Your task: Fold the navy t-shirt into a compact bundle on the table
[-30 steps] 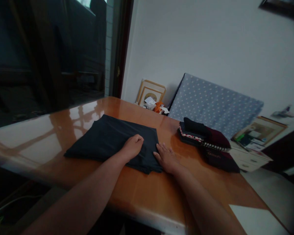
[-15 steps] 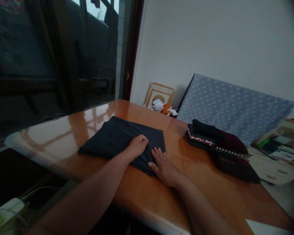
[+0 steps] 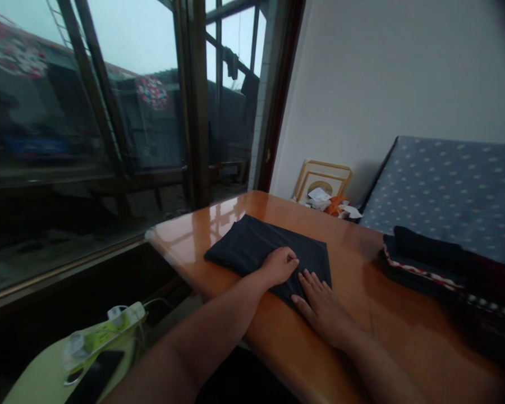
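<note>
A dark folded cloth (image 3: pixel 252 244) lies flat on the glossy brown wooden table (image 3: pixel 387 331). My left hand (image 3: pixel 280 265) rests on the middle of the cloth with its fingers curled together; what they hold, if anything, is hidden. Just to its right, my right hand (image 3: pixel 320 306) lies flat on the cloth's near right corner, fingers spread. Small creases run in the cloth between the two hands.
A pile of dark folded clothes (image 3: pixel 429 255) sits at the table's right. Beyond it leans a blue dotted cloth (image 3: pixel 450 191). A wooden frame (image 3: pixel 326 171) stands by the wall. At lower left, a green stool (image 3: pixel 37 376) holds a power strip (image 3: pixel 105 336) and a phone (image 3: pixel 96 377).
The view has swung left, so the table and hands appear farther right and more of the window and the stool shows. Both hands keep nearly the same places on the cloth.
</note>
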`<action>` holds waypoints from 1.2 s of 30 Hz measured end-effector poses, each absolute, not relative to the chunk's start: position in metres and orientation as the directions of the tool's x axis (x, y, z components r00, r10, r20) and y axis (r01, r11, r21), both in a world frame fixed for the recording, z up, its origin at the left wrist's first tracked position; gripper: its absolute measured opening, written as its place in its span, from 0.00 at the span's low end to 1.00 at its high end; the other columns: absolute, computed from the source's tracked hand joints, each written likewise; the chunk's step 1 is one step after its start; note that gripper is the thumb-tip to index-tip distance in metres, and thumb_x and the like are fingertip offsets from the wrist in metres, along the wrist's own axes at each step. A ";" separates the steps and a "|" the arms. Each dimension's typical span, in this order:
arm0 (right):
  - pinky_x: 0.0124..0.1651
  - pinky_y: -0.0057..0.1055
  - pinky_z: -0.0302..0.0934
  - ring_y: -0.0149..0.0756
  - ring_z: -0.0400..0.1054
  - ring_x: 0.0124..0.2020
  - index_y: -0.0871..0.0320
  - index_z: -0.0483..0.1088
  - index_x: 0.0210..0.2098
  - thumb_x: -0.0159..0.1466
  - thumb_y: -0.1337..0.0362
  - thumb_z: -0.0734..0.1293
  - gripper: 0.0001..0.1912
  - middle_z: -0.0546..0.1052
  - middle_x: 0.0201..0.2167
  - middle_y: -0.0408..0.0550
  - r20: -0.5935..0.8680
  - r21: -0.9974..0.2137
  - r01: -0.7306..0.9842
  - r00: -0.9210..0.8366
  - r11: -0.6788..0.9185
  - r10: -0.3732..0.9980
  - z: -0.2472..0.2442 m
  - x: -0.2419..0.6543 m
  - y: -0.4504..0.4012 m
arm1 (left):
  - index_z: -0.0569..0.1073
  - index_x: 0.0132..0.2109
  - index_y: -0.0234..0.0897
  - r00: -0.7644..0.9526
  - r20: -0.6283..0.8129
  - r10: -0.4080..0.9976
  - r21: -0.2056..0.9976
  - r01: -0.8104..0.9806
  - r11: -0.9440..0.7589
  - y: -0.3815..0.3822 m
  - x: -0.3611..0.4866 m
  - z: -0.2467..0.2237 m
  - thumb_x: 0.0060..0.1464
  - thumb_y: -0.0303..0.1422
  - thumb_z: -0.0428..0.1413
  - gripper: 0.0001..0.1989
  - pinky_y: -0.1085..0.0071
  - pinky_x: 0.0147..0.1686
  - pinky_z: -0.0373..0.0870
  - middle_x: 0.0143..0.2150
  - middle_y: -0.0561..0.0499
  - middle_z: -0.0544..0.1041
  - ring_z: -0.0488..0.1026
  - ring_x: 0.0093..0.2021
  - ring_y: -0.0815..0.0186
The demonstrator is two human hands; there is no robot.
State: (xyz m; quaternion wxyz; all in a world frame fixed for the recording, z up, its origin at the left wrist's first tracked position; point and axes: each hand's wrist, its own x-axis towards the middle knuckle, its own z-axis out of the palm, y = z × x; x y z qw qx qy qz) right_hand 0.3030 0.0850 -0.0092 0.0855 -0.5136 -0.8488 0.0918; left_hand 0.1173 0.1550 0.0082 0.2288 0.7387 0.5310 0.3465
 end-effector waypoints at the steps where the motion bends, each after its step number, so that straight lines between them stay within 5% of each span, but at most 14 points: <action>1: 0.72 0.49 0.36 0.47 0.36 0.73 0.58 0.47 0.72 0.68 0.38 0.49 0.42 0.47 0.73 0.53 0.051 -0.237 0.859 -0.456 0.454 0.888 -0.009 0.303 0.085 | 0.75 0.43 0.36 0.199 0.262 0.944 0.684 0.652 -0.327 0.152 0.117 0.011 0.59 0.38 0.53 0.11 0.66 0.48 0.70 0.45 0.44 0.78 0.74 0.46 0.61; 8: 0.72 0.50 0.38 0.48 0.37 0.73 0.59 0.49 0.71 0.66 0.35 0.47 0.45 0.49 0.72 0.54 0.035 -0.227 0.862 -0.458 0.453 0.888 -0.008 0.304 0.084 | 0.67 0.62 0.36 0.257 0.123 0.959 0.444 0.850 -0.285 0.125 0.090 0.023 0.58 0.53 0.52 0.33 0.46 0.64 0.53 0.67 0.35 0.63 0.58 0.67 0.45; 11: 0.72 0.50 0.38 0.48 0.36 0.73 0.60 0.49 0.71 0.66 0.34 0.46 0.46 0.48 0.72 0.54 0.016 -0.222 0.864 -0.461 0.453 0.887 -0.007 0.304 0.084 | 0.58 0.69 0.39 0.260 0.058 0.964 0.247 0.932 -0.266 0.112 0.061 0.022 0.61 0.58 0.41 0.38 0.45 0.67 0.42 0.73 0.38 0.53 0.47 0.72 0.48; 15: 0.72 0.49 0.37 0.47 0.35 0.73 0.60 0.48 0.72 0.67 0.35 0.45 0.46 0.46 0.73 0.53 0.003 -0.222 0.867 -0.456 0.446 0.890 -0.005 0.303 0.083 | 0.56 0.70 0.44 0.223 0.081 0.971 0.135 0.963 -0.233 0.101 0.013 0.018 0.61 0.60 0.33 0.39 0.44 0.67 0.39 0.73 0.43 0.54 0.45 0.73 0.50; 30: 0.72 0.50 0.36 0.47 0.35 0.73 0.59 0.47 0.72 0.66 0.34 0.46 0.46 0.47 0.73 0.54 0.014 -0.253 0.861 -0.454 0.442 0.891 -0.006 0.304 0.082 | 0.54 0.71 0.46 -0.030 0.020 0.999 0.070 0.997 0.029 0.122 -0.085 0.024 0.61 0.60 0.33 0.39 0.30 0.62 0.34 0.75 0.44 0.47 0.39 0.73 0.42; 36: 0.72 0.50 0.36 0.47 0.36 0.73 0.59 0.48 0.71 0.66 0.34 0.46 0.45 0.47 0.73 0.53 0.017 -0.247 0.862 -0.454 0.444 0.891 -0.007 0.304 0.083 | 0.62 0.67 0.40 -0.051 0.156 0.987 0.053 0.998 0.043 0.133 -0.081 0.033 0.62 0.58 0.37 0.37 0.34 0.64 0.38 0.73 0.39 0.53 0.44 0.72 0.42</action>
